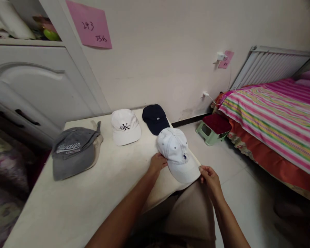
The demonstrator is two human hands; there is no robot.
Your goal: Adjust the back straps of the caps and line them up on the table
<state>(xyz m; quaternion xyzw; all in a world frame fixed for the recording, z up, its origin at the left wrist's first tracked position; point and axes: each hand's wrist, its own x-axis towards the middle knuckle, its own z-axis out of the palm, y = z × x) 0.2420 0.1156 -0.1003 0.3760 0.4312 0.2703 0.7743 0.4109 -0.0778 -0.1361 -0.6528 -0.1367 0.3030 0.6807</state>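
Note:
A pale cap with a small dark horse logo (176, 151) lies at the table's right edge. My left hand (158, 163) holds its left side, fingers closed at the lower rim. With finger and thumb, my right hand (208, 175) pinches the right end of its brim. Behind it rests a navy cap (155, 119), close against it. A white cap with black letters (125, 126) sits left of the navy one. Farther left, a grey cap (73, 150) with white lettering lies over a beige one (98, 144).
The cream table (113, 179) stands against the wall and a white cabinet (31, 75). A green stool with a red top (214, 128) stands on the floor at the right, beside a bed with a striped cover (274, 110).

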